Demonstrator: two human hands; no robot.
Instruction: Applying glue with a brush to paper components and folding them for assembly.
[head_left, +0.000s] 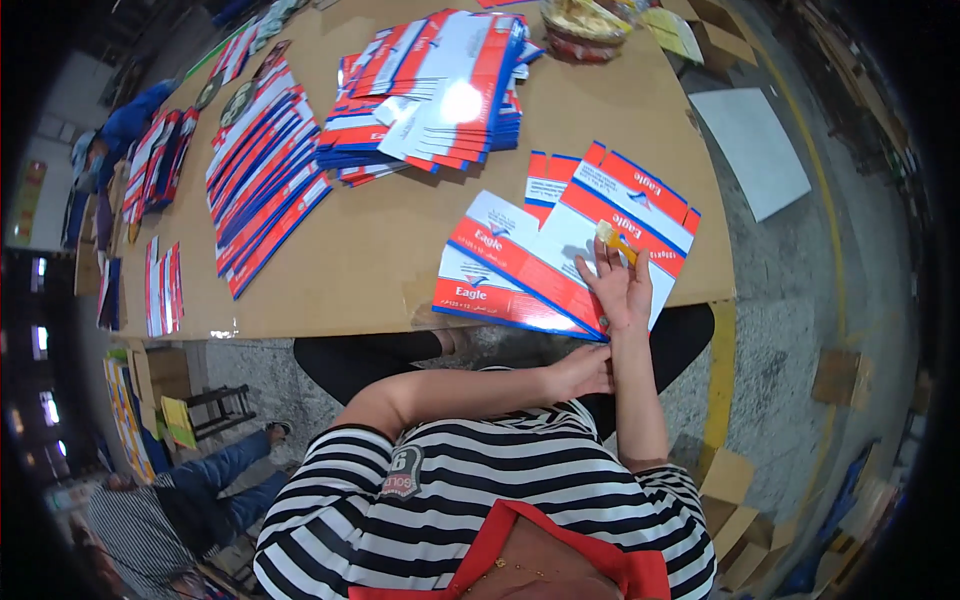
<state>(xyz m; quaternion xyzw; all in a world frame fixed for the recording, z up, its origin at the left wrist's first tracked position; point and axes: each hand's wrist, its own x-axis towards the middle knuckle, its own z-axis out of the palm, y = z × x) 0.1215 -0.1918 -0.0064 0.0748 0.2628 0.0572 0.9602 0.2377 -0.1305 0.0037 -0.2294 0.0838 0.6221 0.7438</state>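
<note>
My right hand [622, 292], palm up, grips a small brush [622, 244] with a yellow handle and pale bristles. It hovers over, or rests on, a flat red, white and blue carton sheet [572, 230]; I cannot tell which. Under and beside that sheet lie more printed cartons [480, 292], their lower corner at the table edge. Close by that corner, my left hand [578, 372] is just off the table edge, next to my right wrist. Its fingertips are hidden there, so what they hold does not show.
Flat cartons are piled on the cardboard-covered table [380, 255]: a tall stack [440, 90] and a fanned row [262, 180]. A wrapped bowl [585, 28] stands at the far edge. Another person [165, 515] is at lower left. Open boxes [740, 525] are at lower right.
</note>
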